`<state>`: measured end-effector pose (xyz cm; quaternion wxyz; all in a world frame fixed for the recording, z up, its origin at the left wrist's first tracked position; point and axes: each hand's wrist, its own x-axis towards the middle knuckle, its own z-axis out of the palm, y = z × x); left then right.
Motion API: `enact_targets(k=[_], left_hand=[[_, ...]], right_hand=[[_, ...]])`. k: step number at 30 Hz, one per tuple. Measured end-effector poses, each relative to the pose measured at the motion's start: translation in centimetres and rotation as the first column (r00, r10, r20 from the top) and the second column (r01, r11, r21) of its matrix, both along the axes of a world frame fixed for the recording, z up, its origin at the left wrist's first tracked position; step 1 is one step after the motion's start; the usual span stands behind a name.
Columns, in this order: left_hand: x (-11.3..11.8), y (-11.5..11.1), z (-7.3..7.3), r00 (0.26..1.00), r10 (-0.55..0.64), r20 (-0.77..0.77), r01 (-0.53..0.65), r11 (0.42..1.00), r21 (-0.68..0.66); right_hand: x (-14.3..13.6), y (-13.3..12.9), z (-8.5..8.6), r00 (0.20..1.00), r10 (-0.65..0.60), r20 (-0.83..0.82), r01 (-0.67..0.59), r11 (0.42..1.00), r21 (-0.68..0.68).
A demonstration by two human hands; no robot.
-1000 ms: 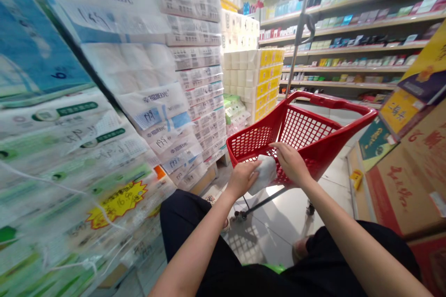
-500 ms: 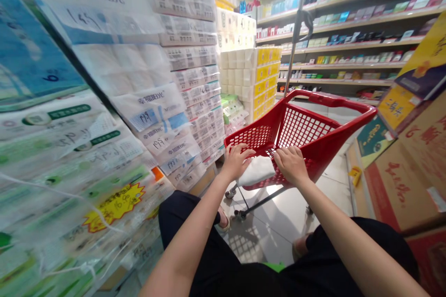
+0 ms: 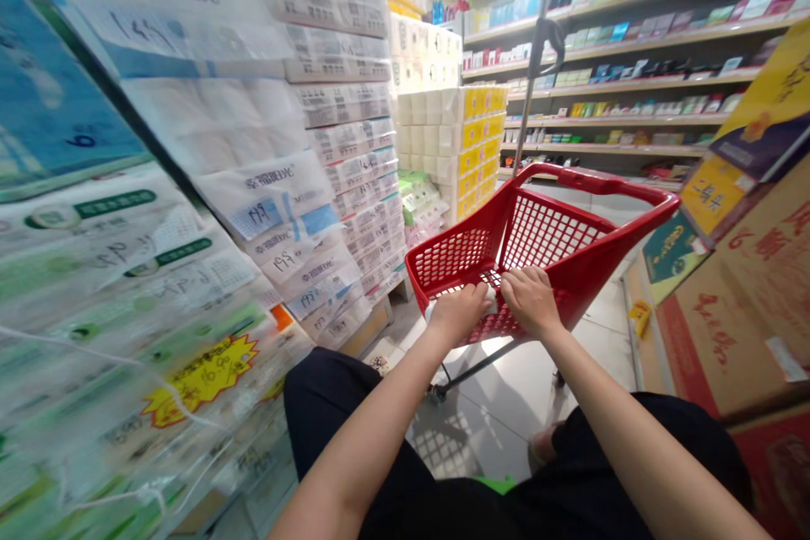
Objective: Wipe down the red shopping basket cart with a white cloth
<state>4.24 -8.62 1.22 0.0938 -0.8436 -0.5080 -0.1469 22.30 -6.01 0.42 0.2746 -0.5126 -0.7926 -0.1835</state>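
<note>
A red shopping cart (image 3: 557, 215) stands in front of me, its basket of plastic mesh. My left hand (image 3: 461, 312) is closed on a white cloth (image 3: 492, 298) at the basket's near edge. Most of the cloth is hidden under that hand; small white bits show by the fingertips and at the wrist side. Just to the right, my right hand (image 3: 530, 300) has its fingers curled over the same near edge of the cart, gripping it. The two hands are close together, a small gap between them.
Stacked tissue packs (image 3: 342, 135) rise along the left, with a yellow price tag (image 3: 201, 378) low down. Cardboard cartons (image 3: 721, 329) line the right side. Behind the cart are store shelves (image 3: 626, 84) full of small goods and a metal pole (image 3: 535, 59). Tiled floor (image 3: 499, 413) lies below.
My left hand has slid right along the cart's near edge and closed, bunching up the white cloth that lay spread there. My right hand has stayed at the edge.
</note>
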Motion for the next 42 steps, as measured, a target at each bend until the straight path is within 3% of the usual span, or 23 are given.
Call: enact_targets(k=[5,10,13,16,19,23,28,37,42], left_hand=[[-3.1,-0.6,-1.0,0.997,-0.072,0.017,0.072,0.997,0.019],[-8.2,-0.7,-2.3,0.941,-0.332,0.059,0.329,0.943,0.060],[-10.6,0.2,-2.8,0.901,-0.429,0.062,0.426,0.903,0.048],[-12.2,1.5,-2.8,0.900,-0.432,0.061,0.432,0.902,0.014],[-12.9,2.3,-2.7,0.936,-0.338,0.095,0.339,0.941,0.006],[-12.1,2.1,-3.2,0.953,-0.253,0.164,0.249,0.967,0.046],[-9.1,0.4,-3.9,0.955,-0.218,0.203,0.200,0.974,0.102],[-3.8,-2.1,-3.9,0.944,-0.331,0.002,0.328,0.935,0.133],[-0.9,-3.0,-3.5,0.953,-0.301,-0.040,0.303,0.937,0.176]], right_hand=[[1.3,0.3,-0.3,0.995,0.097,-0.039,-0.099,0.994,-0.050],[1.9,0.2,-0.3,0.990,0.126,-0.066,-0.130,0.989,-0.069],[1.9,0.0,-0.2,0.990,0.124,-0.065,-0.129,0.988,-0.083],[1.7,-0.3,0.1,0.992,0.111,-0.055,-0.116,0.988,-0.103],[1.6,-0.3,0.2,0.993,0.099,-0.059,-0.105,0.988,-0.115],[1.9,-0.2,0.2,0.992,0.099,-0.078,-0.108,0.987,-0.118],[3.1,0.1,0.2,0.995,0.069,-0.071,-0.078,0.989,-0.129],[6.8,1.1,-0.9,0.987,-0.023,-0.158,0.001,0.991,-0.137],[5.4,-0.1,-0.1,0.966,-0.105,-0.238,0.069,0.986,-0.154]])
